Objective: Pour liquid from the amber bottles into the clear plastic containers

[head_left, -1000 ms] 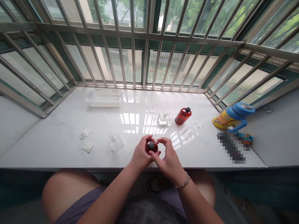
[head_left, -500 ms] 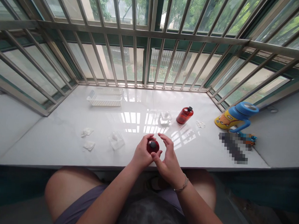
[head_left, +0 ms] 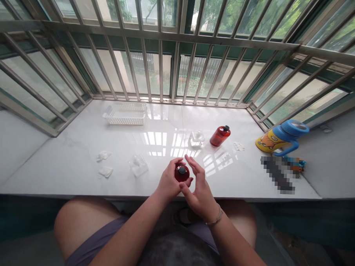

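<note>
Head camera, looking down over my knees: my left hand [head_left: 168, 182] is wrapped around a small red bottle [head_left: 181, 173] with a dark cap, held upright at the near edge of the white desk [head_left: 76, 164]. My right hand [head_left: 199, 185] stands just beside that bottle with fingers loosely spread, thumb touching its near side, gripping nothing. Beyond the held bottle a second red bottle [head_left: 220, 135] lies tilted on the desk, a clear plastic wrapper [head_left: 196, 138] just left of it. Left of the held bottle sit another clear wrapper [head_left: 138, 164] and two crumpled white scraps [head_left: 104, 164]. Far left of it, by the window bars, rests a white basket [head_left: 124, 114]; well to its right stands a blue-lidded yellow cup [head_left: 280, 136].
</note>
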`<move>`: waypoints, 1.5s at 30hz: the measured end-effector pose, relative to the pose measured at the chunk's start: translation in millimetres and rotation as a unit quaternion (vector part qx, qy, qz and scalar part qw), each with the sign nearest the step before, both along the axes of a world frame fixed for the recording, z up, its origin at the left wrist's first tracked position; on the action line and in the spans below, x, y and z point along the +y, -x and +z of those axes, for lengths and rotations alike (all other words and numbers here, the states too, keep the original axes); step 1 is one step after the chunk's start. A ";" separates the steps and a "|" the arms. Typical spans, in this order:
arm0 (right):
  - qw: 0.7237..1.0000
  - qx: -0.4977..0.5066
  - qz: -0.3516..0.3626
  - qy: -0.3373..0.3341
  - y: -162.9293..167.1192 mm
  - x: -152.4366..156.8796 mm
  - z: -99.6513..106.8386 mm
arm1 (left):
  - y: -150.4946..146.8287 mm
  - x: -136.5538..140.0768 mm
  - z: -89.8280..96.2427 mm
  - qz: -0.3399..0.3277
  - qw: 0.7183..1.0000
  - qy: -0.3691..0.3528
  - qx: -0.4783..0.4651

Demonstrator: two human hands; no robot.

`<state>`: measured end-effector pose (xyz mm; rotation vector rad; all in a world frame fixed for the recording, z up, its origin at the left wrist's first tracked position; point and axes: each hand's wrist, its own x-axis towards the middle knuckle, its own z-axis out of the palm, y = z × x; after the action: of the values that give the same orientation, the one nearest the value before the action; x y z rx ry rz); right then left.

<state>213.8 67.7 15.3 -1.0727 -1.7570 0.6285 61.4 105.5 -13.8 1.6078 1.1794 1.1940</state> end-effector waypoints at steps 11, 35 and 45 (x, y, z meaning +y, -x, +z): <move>0.998 0.012 -0.056 0.015 4.4 1.0 0.6 | 1.1 0.3 0.0 -0.004 1.000 -0.012 0.002; 0.997 0.018 -0.068 -0.019 1.8 13.0 -2.9 | -1.2 1.1 -7.1 0.000 1.000 0.018 -0.014; 0.974 -0.051 -0.206 0.071 -78.4 31.3 -19.1 | 0.2 -1.9 0.8 0.008 1.000 0.012 0.027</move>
<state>292.2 99.0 -3.7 -1.5418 -1.5234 0.4489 61.2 103.6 -13.0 1.6247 1.2389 1.1489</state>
